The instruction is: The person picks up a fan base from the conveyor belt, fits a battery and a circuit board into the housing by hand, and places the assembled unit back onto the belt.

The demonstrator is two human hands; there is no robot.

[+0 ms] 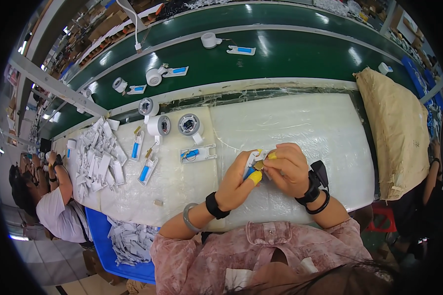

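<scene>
1. The left hand (233,184) is closed around a white casing (255,157) with a blue battery (249,172), held over the near edge of the worktop (300,115).
2. The right hand (291,171) meets it, fingertips drawn together at a small tan piece (259,165); whether they pinch it, I cannot tell.
3. Done, as far as shows: the battery sits in the held casing, which looks open and so unfinished.
4. Also part-done, by my reading: three open trays (197,154) on the worktop carry blue batteries, and three round white heads (189,125) near them show their insides.
5. Left over: a big pile of loose white pieces (101,157) on the worktop, with more white scraps (130,241) in the blue bin (99,246).
6. Beyond, more heads and open trays lie on the green belt (290,56).
</scene>
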